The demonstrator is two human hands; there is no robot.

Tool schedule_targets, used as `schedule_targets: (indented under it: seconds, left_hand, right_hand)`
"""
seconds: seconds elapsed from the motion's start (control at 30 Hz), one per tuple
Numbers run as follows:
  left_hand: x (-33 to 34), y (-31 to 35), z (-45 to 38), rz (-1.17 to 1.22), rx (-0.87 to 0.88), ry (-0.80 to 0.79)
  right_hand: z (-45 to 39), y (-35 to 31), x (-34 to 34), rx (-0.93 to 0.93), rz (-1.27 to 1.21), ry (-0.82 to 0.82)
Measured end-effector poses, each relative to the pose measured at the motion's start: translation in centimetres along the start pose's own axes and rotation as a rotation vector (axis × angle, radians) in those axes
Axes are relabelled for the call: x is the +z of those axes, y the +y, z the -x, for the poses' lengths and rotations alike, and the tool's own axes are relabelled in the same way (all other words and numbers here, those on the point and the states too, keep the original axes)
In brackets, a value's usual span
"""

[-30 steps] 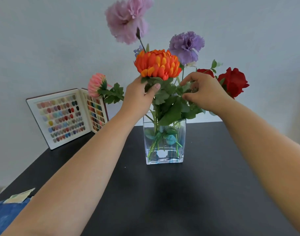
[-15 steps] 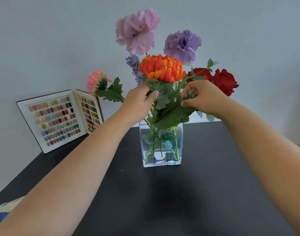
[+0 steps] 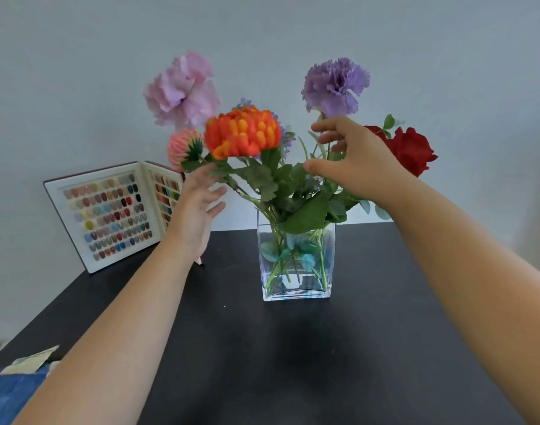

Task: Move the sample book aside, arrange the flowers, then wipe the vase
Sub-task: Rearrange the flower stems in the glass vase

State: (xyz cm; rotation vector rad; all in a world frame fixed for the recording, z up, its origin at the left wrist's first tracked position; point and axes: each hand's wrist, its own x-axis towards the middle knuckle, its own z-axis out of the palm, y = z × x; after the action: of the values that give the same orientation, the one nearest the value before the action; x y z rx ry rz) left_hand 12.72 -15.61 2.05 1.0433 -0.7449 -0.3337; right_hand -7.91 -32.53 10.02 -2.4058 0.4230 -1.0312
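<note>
A clear rectangular glass vase [image 3: 296,271] with water stands on the black table [image 3: 293,363]. It holds an orange flower [image 3: 242,131], a pink carnation [image 3: 182,90], a purple carnation [image 3: 334,84], a red rose [image 3: 411,150] and a small pink flower [image 3: 184,147]. My left hand [image 3: 198,207] is open, fingers spread, just left of the orange flower's leaves. My right hand [image 3: 354,161] is open above the foliage, its fingertips by the purple carnation's stem. The open sample book [image 3: 109,216] stands against the wall at the back left.
A blue cloth [image 3: 8,391] and a paper scrap [image 3: 32,360] lie at the table's near left corner. A plain wall stands close behind the vase. The dark tabletop stretches in front of and to the right of the vase.
Both hands have let go of the stems and opened. My left hand has drawn back to the left, my right hand has risen toward the purple carnation. The flowers now stand further apart.
</note>
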Motion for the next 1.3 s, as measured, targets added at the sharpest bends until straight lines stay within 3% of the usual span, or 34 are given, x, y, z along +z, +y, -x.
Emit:
schedule_targets:
  seconds: [0.1,0.17,0.23,0.47,0.73,0.9,0.97,1.07,1.3]
  left_hand:
    - [-1.5,-3.3,0.5,-0.031,-0.24,0.287]
    - [-1.5,-5.9,1.0,-0.147,-0.462,0.282]
    - [-0.9,-7.3,0.9,-0.145,-0.566,0.224]
    - [1.7,-6.1,-2.3,0.064,-0.425,0.25]
    - [3.8,-3.7,0.0,0.681,-0.095,0.173]
    - [6.7,-1.2,1.0,0.415,0.107,0.055]
    - [7.7,-0.3,0.8,0.291,0.159,-0.006]
    - [8.7,0.3,0.4,0.143,0.109,-0.095]
    - [8.5,1.7,0.1,-0.128,-0.012,-0.266]
  right_hand:
    - [0.2,1.0,0.6,0.051,0.011,-0.067]
    - [0.3,1.5,0.8,0.05,0.045,-0.061]
    - [0.3,1.8,0.8,0.052,0.051,-0.05]
    - [0.3,2.6,0.7,0.047,0.062,-0.06]
    - [0.7,1.7,0.8,0.009,0.03,-0.053]
    - [1.0,-0.3,0.7,-0.079,0.027,-0.043]
    - [0.9,-1.5,0.4,-0.136,0.028,-0.115]
    - [0.6,-3.5,0.8,-0.204,0.053,-0.195]
    - [-0.6,-5.1,1.3,-0.158,-0.063,-0.013]
